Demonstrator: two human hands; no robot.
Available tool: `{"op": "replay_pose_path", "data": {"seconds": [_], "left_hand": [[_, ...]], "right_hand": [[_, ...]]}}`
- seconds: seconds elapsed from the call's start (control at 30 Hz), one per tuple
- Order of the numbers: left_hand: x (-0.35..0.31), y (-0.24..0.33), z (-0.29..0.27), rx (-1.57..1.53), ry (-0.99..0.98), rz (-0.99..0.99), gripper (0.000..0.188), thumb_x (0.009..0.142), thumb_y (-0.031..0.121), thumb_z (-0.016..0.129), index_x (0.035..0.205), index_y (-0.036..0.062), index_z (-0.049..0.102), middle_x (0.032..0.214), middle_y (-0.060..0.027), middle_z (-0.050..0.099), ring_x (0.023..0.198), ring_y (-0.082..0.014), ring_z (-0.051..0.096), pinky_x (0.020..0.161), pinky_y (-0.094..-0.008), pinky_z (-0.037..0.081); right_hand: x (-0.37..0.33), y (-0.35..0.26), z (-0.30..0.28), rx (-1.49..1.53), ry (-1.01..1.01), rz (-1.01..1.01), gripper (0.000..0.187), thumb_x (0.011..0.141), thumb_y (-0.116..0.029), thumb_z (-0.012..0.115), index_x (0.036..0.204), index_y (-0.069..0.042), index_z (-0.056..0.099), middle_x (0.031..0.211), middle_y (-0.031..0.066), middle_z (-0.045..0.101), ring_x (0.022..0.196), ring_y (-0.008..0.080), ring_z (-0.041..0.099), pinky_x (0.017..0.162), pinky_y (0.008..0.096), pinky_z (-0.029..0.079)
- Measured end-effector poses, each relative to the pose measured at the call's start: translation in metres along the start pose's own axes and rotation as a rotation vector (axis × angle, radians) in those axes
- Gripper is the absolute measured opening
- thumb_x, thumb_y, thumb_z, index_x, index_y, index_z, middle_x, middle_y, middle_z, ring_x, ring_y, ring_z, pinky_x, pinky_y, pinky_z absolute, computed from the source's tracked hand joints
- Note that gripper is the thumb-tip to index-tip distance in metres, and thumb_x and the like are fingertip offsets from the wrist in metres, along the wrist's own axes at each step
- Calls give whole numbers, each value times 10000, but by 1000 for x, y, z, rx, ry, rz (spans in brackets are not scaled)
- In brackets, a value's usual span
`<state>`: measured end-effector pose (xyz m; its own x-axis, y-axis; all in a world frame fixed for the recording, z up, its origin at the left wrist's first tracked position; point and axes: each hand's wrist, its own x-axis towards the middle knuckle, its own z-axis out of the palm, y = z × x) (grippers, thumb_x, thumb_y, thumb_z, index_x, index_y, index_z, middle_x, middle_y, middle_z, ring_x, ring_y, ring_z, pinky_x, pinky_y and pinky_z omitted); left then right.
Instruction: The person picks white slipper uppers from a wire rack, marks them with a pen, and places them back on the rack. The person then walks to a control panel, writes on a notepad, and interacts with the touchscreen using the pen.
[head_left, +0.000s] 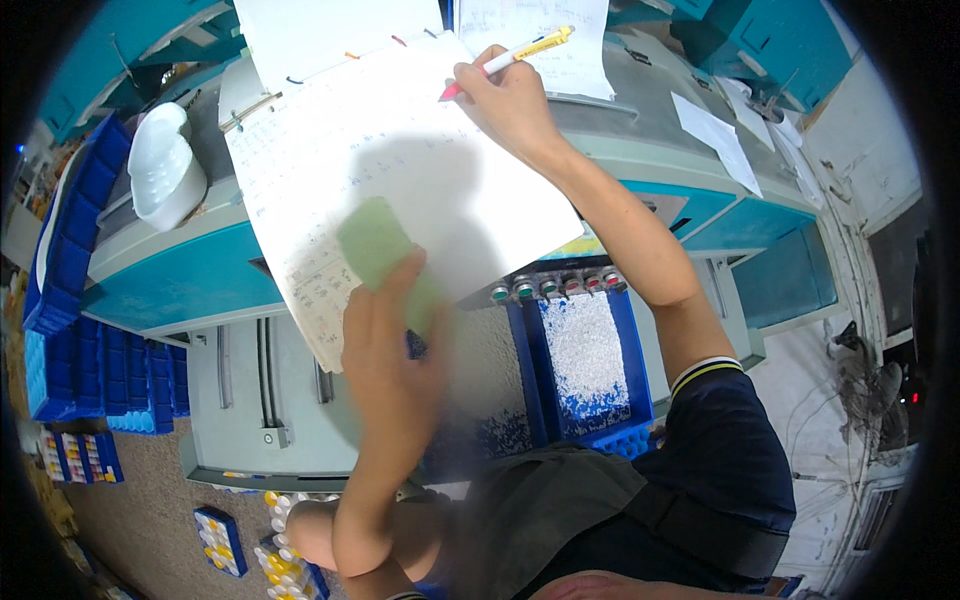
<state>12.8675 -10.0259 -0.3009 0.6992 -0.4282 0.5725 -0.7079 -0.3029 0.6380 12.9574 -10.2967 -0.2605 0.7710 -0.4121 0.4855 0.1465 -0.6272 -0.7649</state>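
Observation:
My right hand is closed around a pen with a white and yellow barrel and a pink tip. That tip rests at or just above the upper part of a large open ring-bound notebook, whose left side carries rows of handwriting. Over the lower part of the pages, my left hand grips a pale green flat piece, its material unclear. Motion blurs the lower end of this piece. Something small and dark blue shows by the left fingers.
Under the notebook stand blue trays with white granules, below a row of buttons. A white plastic container sits left on the counter. Loose sheets lie right. Blue crates are stacked at left; bottle racks stand on the floor.

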Motion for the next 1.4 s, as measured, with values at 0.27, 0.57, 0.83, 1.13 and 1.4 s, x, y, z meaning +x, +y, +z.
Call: {"op": "replay_pose_path", "data": {"seconds": [0.27,0.57,0.83,1.13,1.4], "left_hand": [[1,-7,22,393,-132,285,814,677,205,861,1391,47,505,1340,-152,569,1326,-304,488,1148,-511,318],[3,0,18,237,-30,324,683,718,202,849,1320,37,572,1226,-175,631,1184,-339,583,1095,-508,380],[2,3,17,231,24,324,600,769,210,817,1299,44,591,1155,-169,656,1098,-346,619,1041,-496,438],[-3,8,20,274,7,348,584,778,178,802,1301,27,590,1170,-166,653,1121,-347,602,1018,-489,441],[-7,12,14,223,13,322,572,756,95,801,1290,34,605,1179,-166,651,1126,-349,591,945,-451,472]], "right_hand": [[5,-9,-18,75,-25,-148,229,998,-181,565,1189,-55,559,878,44,731,736,92,634,652,235,491],[-1,-4,-39,-603,187,-459,477,810,53,583,1261,-86,515,1088,179,578,969,370,586,797,438,497],[-22,-9,-60,-632,49,-411,353,827,-41,622,1170,-117,590,1164,121,632,990,313,619,836,390,513],[-29,-9,-67,-703,21,-504,192,891,-176,673,1071,-125,631,962,117,712,891,294,671,751,370,525],[-30,-10,-67,-698,24,-559,191,889,-175,685,1064,-121,630,897,132,724,806,287,701,677,337,541]]}}
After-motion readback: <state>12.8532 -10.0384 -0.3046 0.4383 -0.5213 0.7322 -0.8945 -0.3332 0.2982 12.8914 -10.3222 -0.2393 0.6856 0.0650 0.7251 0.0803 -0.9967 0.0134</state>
